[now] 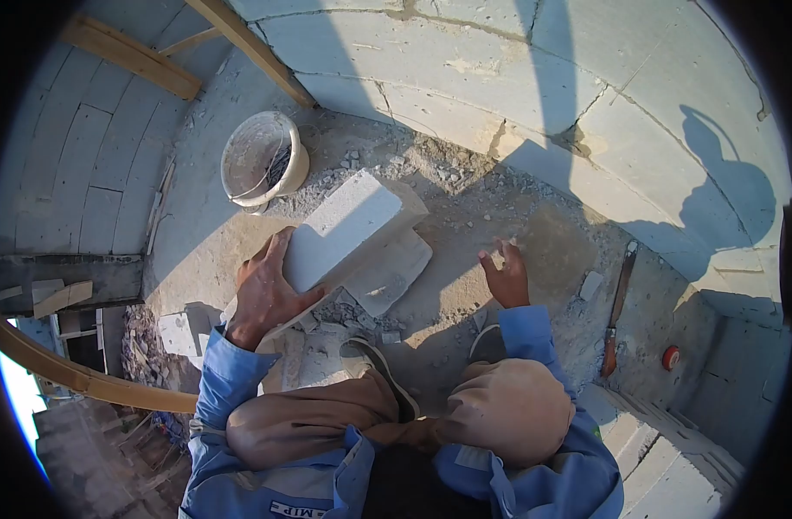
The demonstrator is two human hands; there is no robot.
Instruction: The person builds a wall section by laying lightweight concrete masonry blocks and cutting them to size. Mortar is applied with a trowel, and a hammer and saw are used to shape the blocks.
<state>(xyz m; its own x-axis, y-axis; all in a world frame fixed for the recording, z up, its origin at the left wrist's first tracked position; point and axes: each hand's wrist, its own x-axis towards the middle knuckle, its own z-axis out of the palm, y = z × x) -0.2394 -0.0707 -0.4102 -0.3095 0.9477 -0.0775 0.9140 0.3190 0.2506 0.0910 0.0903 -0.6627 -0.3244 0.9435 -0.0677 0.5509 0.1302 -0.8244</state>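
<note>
My left hand [273, 290] rests against the near left end of a pale rectangular block [344, 227], its fingers spread and its thumb along the lower edge. The block lies tilted over another pale block piece [387, 272]. To the right of both, my right hand [505, 275] is raised above the dusty floor, fingers bent and apart, with nothing between them that I can make out. Rubble lies under and around the blocks.
A dusty white bucket [300, 164] with dark items inside stands behind the block. A long saw [622, 290] and a red round object [670, 357] lie on the right. Block walls [465, 52] rise ahead; a smaller block [181, 334] sits at left.
</note>
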